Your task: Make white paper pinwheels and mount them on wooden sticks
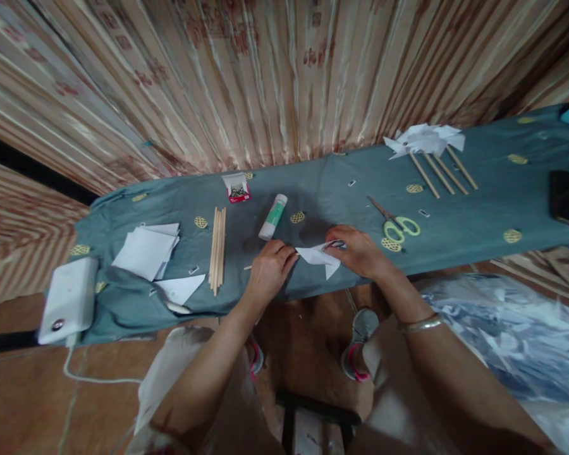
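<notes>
Just above the table's near edge, my right hand [353, 251] is closed on a folded white paper pinwheel [315, 255]. My left hand [271, 264] is closed round a thin wooden stick [248, 268], whose end pokes out to the left of the fingers. The stick's other end meets the pinwheel between my two hands. A glue stick [273, 217] with a green and white label lies just beyond my left hand. Scissors [396, 225] with yellow-green handles rest to the right, beyond my right hand. My fingertips partly hide the pinwheel's centre.
Left on the table [322, 183] lie a bundle of wooden sticks [217, 249], white paper squares [146, 249], a folded paper piece [183, 289] and a white device [69, 300] with a cable. A red box of small pins [238, 191] and several finished pinwheels [427, 140] sit farther back.
</notes>
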Motion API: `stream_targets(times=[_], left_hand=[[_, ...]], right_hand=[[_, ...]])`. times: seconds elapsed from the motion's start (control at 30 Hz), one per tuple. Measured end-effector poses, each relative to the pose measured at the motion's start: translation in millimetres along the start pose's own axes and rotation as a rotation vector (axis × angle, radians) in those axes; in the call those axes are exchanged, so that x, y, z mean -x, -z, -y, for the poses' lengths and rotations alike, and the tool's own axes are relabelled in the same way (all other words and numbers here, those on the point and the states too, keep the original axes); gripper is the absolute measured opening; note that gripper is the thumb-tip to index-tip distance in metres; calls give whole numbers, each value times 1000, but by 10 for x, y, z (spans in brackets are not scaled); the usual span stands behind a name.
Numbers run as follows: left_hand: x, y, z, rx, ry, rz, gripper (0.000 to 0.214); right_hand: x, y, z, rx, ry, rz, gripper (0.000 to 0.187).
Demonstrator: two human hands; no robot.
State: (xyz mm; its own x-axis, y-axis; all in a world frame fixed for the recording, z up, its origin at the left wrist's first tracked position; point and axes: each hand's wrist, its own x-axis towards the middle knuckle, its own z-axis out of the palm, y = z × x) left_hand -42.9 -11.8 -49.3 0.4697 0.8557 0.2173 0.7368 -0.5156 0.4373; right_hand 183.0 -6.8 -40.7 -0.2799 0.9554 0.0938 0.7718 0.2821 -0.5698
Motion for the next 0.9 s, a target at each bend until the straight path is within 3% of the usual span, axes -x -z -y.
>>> stream_targets(times=[0.3,0.9], left_hand=[[-88,3,-78,-58,102,31,17],[-71,-9,-105,-39,122,6,14]], right_hand=[[71,-124,-30,-4,1,-102,16],[191,-273,165,-19,-98,-285,18]])
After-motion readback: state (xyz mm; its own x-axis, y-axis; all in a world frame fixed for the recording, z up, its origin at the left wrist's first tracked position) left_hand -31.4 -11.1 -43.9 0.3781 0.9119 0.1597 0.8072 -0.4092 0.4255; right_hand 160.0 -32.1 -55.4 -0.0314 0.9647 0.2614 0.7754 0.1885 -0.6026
